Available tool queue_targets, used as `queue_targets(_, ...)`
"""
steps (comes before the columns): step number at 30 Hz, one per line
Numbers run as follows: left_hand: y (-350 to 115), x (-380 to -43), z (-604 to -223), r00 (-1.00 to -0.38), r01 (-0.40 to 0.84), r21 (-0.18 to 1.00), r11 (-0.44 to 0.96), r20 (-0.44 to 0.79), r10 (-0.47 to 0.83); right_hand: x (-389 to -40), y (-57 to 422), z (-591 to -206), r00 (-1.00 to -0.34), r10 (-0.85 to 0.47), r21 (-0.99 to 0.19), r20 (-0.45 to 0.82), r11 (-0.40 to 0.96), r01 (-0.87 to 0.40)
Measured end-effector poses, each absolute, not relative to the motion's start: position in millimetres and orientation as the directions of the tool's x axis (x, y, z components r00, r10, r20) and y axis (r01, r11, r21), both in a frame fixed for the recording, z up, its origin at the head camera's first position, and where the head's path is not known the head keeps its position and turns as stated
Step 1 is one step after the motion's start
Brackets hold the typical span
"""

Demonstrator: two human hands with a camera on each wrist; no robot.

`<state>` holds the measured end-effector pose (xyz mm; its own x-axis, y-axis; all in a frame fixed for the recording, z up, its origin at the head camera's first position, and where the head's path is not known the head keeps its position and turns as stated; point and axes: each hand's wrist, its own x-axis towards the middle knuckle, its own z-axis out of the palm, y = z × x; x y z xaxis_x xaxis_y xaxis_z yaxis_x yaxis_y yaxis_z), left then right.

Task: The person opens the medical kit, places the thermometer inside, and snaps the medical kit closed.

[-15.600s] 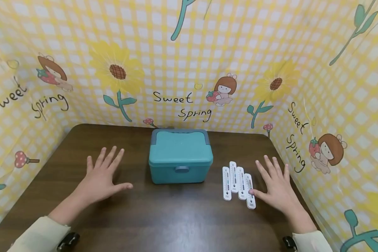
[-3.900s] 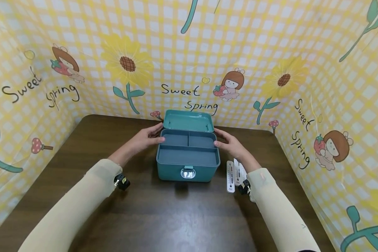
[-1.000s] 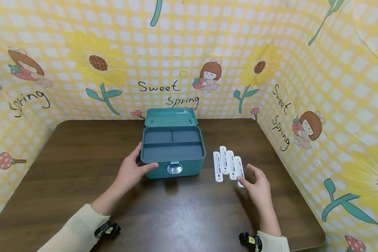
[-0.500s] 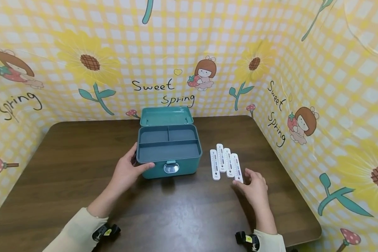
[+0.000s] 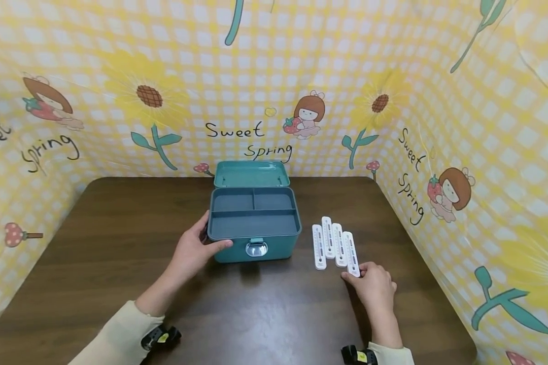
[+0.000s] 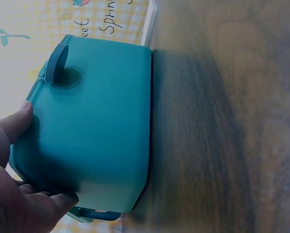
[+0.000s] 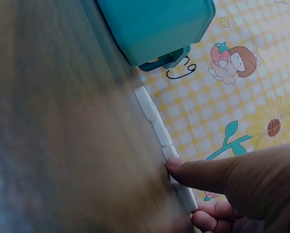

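A teal storage box (image 5: 252,249) stands with its lid (image 5: 252,174) tipped back and a grey divided tray (image 5: 255,223) inside. My left hand (image 5: 189,253) grips its left front corner, thumb on the front near the rim and fingers along the side. In the left wrist view, the latch (image 6: 57,63) sticks out from the box front. Right of the box, several white strip thermometers lie side by side. My right hand (image 5: 374,286) pinches the lower end of the rightmost thermometer (image 5: 350,251), thumb on its left edge and fingers on its right.
The brown table (image 5: 265,314) has a yellow-checked cloth (image 5: 237,76) hanging behind it and on both sides. Another thermometer (image 5: 318,247) lies nearest the box. A handle (image 7: 159,63) shows at the back of the box in the right wrist view.
The box, first closed with both hands away, has its lid open. Over the last second my right hand has drawn in on the rightmost thermometer's lower end; the left hand keeps its grip.
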<state>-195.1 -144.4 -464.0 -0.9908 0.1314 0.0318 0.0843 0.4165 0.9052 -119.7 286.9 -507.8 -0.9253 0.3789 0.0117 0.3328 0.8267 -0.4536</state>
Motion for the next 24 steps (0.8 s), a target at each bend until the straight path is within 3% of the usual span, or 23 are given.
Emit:
queue_targets(6, -145, -193, -462, -0.991, 0.081, 0.899, 0.431, 0.026, 0.132, -117, 290, -508, -0.902, 0.431, -0.468, 0.009, 0.799, 0.377)
queue_targets(14, -145, -190, -464, -0.993, 0.061, 0.904, 0.424, 0.011, 0.119, -115, 302, -505, -0.848, 0.515, -0.563, 0.124, 0.740, 0.368)
queue_targets(24, -145, -191, -460, -0.993, 0.068, 0.902, 0.427, 0.019, 0.119, -136, 307, -472, -0.875, 0.409, -0.687, 0.261, 0.715, 0.129)
